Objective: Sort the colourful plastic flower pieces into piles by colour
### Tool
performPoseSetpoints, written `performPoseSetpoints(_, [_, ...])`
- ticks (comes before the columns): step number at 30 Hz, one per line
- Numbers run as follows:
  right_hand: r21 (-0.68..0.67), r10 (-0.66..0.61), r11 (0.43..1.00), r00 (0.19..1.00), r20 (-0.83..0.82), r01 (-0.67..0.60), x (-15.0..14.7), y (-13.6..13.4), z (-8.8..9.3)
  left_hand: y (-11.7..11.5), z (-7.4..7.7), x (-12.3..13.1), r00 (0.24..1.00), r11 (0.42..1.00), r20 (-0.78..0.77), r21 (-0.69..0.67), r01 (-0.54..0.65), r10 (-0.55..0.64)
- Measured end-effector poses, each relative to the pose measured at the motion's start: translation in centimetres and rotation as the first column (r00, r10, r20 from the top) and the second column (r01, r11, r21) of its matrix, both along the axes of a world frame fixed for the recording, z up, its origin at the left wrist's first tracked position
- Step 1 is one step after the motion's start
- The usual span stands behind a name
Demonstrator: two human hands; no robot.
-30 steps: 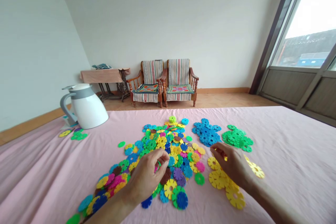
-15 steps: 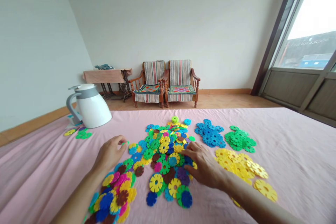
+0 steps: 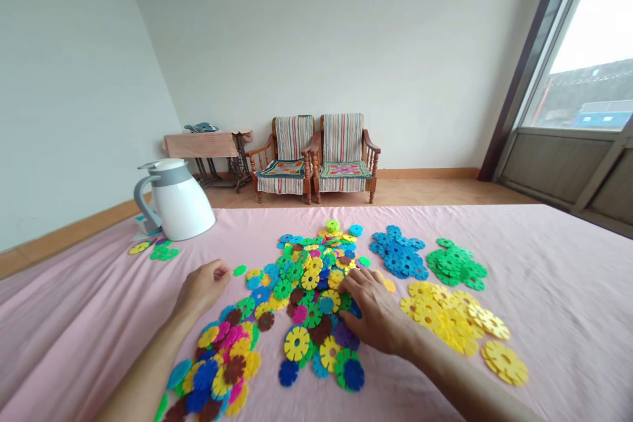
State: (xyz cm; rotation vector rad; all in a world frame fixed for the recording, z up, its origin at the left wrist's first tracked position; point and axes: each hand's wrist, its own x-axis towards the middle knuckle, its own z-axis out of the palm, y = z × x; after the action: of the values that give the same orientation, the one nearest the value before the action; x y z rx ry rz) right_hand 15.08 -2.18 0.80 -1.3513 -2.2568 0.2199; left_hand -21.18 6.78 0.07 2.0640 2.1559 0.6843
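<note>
A mixed heap of flat, notched flower-shaped plastic discs point(image 3: 297, 270) covers the middle of the table. My left hand point(image 3: 204, 285) is just left of the heap, its fingers curled in with nothing visible in them. A lone green disc point(image 3: 240, 270) lies on the cloth beside its fingertips, apart from them. Over the heap's right side reaches my right hand point(image 3: 373, 310), palm down, thumb and fingers apart, fingertips at the discs. A yellow-orange disc point(image 3: 388, 284) shows at this hand's far edge; whether the hand touches it is hidden.
To the right lie single-colour piles: blue discs point(image 3: 398, 254), green discs point(image 3: 455, 265) and yellow discs point(image 3: 445, 316). A second mixed cluster point(image 3: 217, 369) spreads near my left forearm. A white jug point(image 3: 182, 208) stands back left, with a few discs point(image 3: 163, 251) by it on the pink cloth point(image 3: 558, 290).
My left hand has drawn back slightly left, leaving the green disc lying on the cloth. My right hand has shifted a little left over the heap, and a yellow-orange disc now shows behind it.
</note>
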Motion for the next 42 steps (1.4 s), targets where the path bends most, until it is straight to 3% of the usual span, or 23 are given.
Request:
performPoseSetpoints(7, [-0.014,-0.062,0.998,0.997,-0.049,0.061,0.7,0.0,-0.3,0.3,-0.4,-0.4,1.0,1.0,0.02,-0.001,-0.005,0.005])
performPoseSetpoints(13, [-0.023,-0.102,0.995,0.967,-0.233,0.1,0.6,0.6,-1.0,0.2,-0.4,-0.1,1.0,1.0,-0.004,-0.017,-0.002,0.002])
performPoseSetpoints(16, [-0.066,-0.168,0.986,0.943,-0.287,0.155,2.1,1.5,-0.3,0.4,-0.7,-0.1,1.0,1.0,-0.002,-0.013,0.004,-0.004])
performPoseSetpoints(18, [-0.066,-0.274,0.962,0.917,-0.291,0.266,4.5,2.5,0.3,0.6,-0.9,-0.3,1.0,1.0,-0.001,-0.012,0.018,-0.018])
performPoseSetpoints(21, [-0.058,-0.501,0.86,0.821,-0.273,0.506,9.6,3.8,0.7,0.8,-1.2,-0.4,0.999,0.999,-0.002,-0.016,0.039,-0.039])
performPoseSetpoints(24, [-0.059,-0.707,0.697,0.671,-0.225,0.715,14.6,4.2,0.3,0.9,-1.3,-0.4,0.999,0.999,0.001,-0.009,0.049,-0.049])
performPoseSetpoints(27, [-0.052,-0.829,0.544,0.527,-0.185,0.837,17.9,3.9,-0.4,0.9,-1.3,-0.4,0.998,0.998,0.001,0.004,0.055,-0.055])
performPoseSetpoints(30, [-0.007,-0.868,0.47,0.461,-0.187,0.883,18.8,3.6,-0.5,0.8,-1.1,-0.2,0.999,0.999,-0.01,0.011,0.047,-0.047])
performPoseSetpoints(32, [0.017,-0.843,0.507,0.5,-0.2,0.862,18.2,3.7,-0.2,0.6,-0.8,0.0,0.999,0.999,-0.011,0.01,0.039,-0.039])
performPoseSetpoints(35, [0.003,-0.705,0.693,0.678,-0.209,0.721,15.3,3.9,0.6,0.3,-0.3,0.4,1.0,1.0,0.005,-0.006,0.026,-0.026])
performPoseSetpoints(38, [-0.035,-0.458,0.887,0.868,-0.193,0.461,10.7,3.2,1.5,0.1,-0.1,0.7,1.0,1.0,0.0,-0.018,0.017,-0.017])
performPoseSetpoints(40, [-0.08,-0.266,0.964,0.948,-0.177,0.255,7.5,1.9,2.0,0.1,-0.2,0.7,1.0,1.0,-0.014,-0.012,0.019,-0.02])
performPoseSetpoints(42, [-0.135,-0.017,0.991,0.983,-0.185,-0.008,4.8,0.2,2.6,0.2,-0.4,0.6,0.999,1.0,-0.026,0.004,0.029,-0.029])
